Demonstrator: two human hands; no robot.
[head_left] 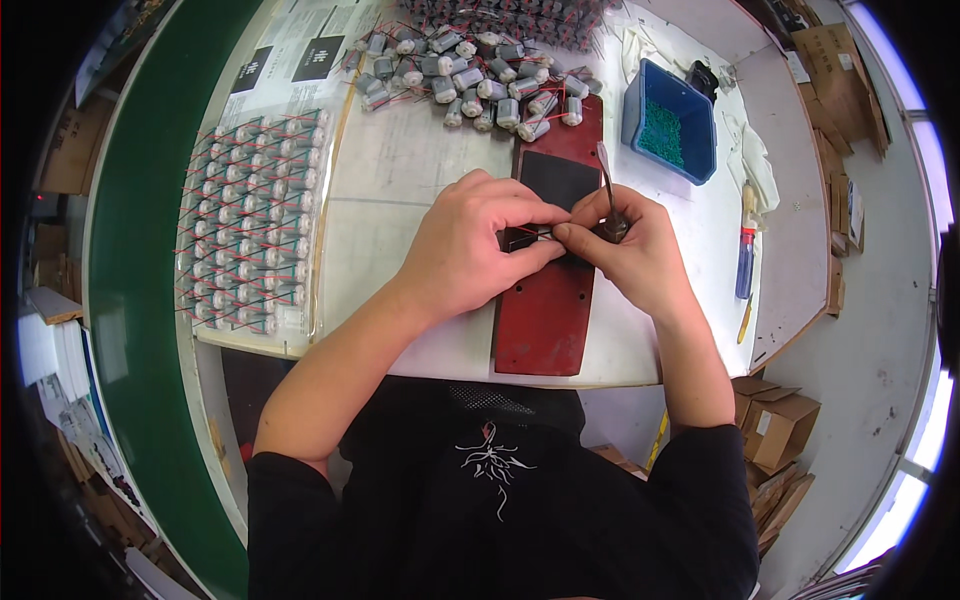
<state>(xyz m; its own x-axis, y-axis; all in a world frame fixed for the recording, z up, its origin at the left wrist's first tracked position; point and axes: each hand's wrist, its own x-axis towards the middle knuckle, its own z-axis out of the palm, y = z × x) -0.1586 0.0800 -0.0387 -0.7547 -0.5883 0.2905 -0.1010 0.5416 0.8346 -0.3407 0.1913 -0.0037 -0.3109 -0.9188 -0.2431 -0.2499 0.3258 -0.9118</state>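
Nearby, blue bin (700,125) holds green bits (both hands pinch a small part (535,235)).

A blue bin (670,120) with green bits stands far right on the white bench (400,170). A heap of little grey motors (480,80) lies at the far side. On the left, a clear tray (250,220) holds motors in rows. Cardboard boxes (780,425) sit on the floor, near right.

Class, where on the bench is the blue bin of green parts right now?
In the head view, the blue bin sits at the far right of the white table, right of the loose pile of small motors and beyond the right hand.
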